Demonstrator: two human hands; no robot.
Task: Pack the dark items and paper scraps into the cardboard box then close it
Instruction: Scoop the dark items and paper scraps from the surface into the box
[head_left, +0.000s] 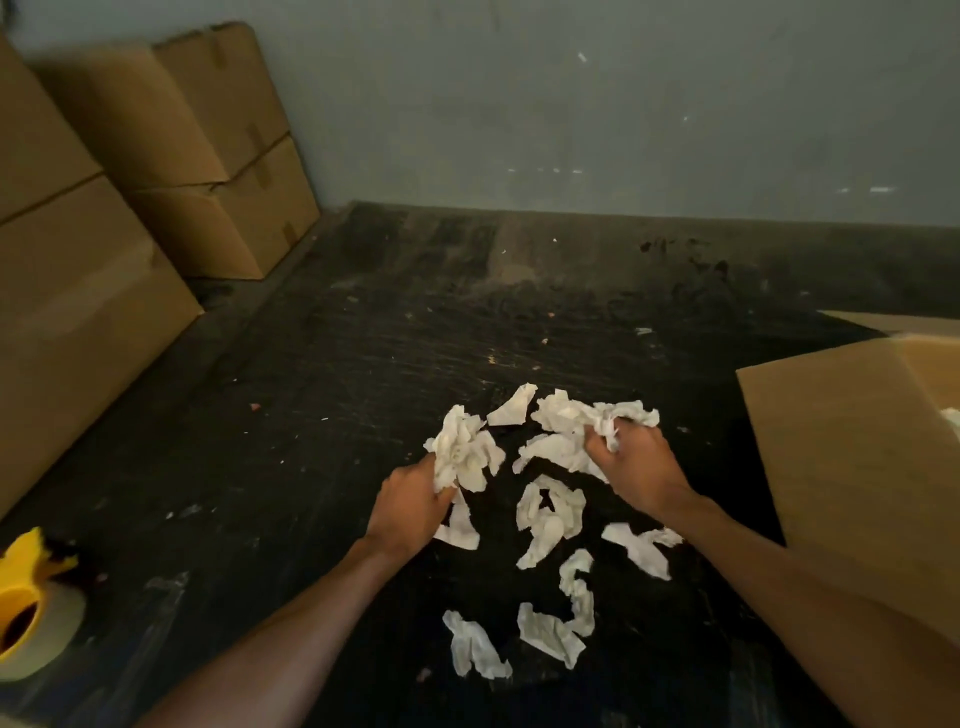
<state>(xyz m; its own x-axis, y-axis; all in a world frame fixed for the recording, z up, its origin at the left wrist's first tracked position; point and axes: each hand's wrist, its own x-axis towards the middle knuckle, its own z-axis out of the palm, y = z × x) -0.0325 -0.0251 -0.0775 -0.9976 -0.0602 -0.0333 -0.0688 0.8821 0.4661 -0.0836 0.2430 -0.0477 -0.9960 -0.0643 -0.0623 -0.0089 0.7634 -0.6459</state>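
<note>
— What's behind?
— A plain grey-blue painted wall, dimly lit.
— And below?
— A scuffed black floor; closed brown cardboard cartons stacked at the left wall.

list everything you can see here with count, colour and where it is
paper scraps: about a dozen, white, scattered on the dark work surface, centre
open cardboard box: one, brown, right edge
closed cardboard boxes: four, brown, stacked at left by the wall
tape dispenser: one, yellow, lower left edge
wall: grey, behind
left hand: gripping a wad of scraps
right hand: gripping a scrap bunch
</note>
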